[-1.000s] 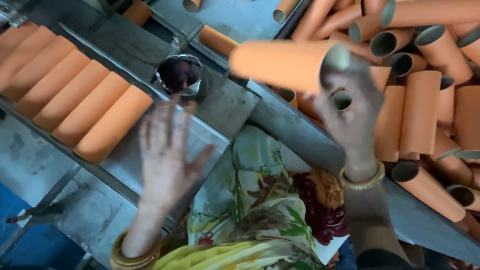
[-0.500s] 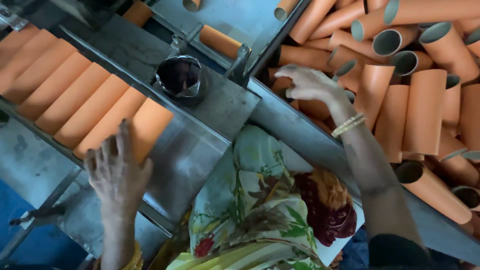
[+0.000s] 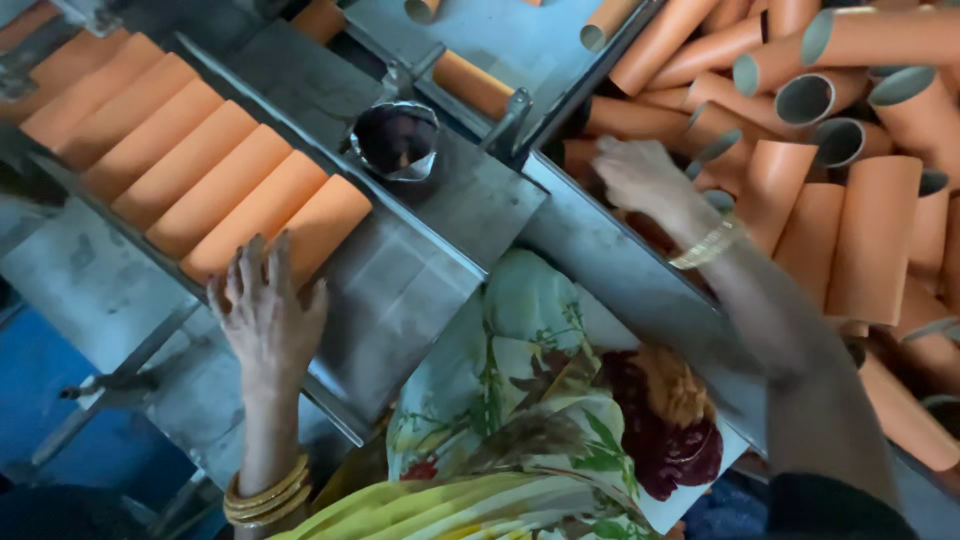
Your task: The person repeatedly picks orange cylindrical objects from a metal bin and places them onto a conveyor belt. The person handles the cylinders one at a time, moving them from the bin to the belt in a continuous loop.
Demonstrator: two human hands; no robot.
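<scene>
Resting flat with its fingers (image 3: pixel 250 262) spread apart, the left hand (image 3: pixel 265 325) lies against the near end of the last orange tube (image 3: pixel 300 228) in a row of orange tubes (image 3: pixel 160 140) laid side by side on a grey metal surface (image 3: pixel 420 270). It clamps on nothing; only the fingertips meet the tube's end. Gold bangles (image 3: pixel 265 490) ring that wrist.

The right hand (image 3: pixel 640 175) reaches across a metal rail (image 3: pixel 620 270) into a bin piled with loose orange tubes (image 3: pixel 850 200), many showing grey-green inner rims. Its fingers are down among the tubes, and I cannot tell whether they are closed on one. A gold bangle (image 3: pixel 708 243) sits on that wrist.

Between the two hands, a small shiny metal cup (image 3: pixel 397 140) stands on the surface near a metal bracket (image 3: pixel 508 118). One single tube (image 3: pixel 472 85) lies beyond the cup. Floral patterned cloth (image 3: pixel 540 400) covers the lap below.
</scene>
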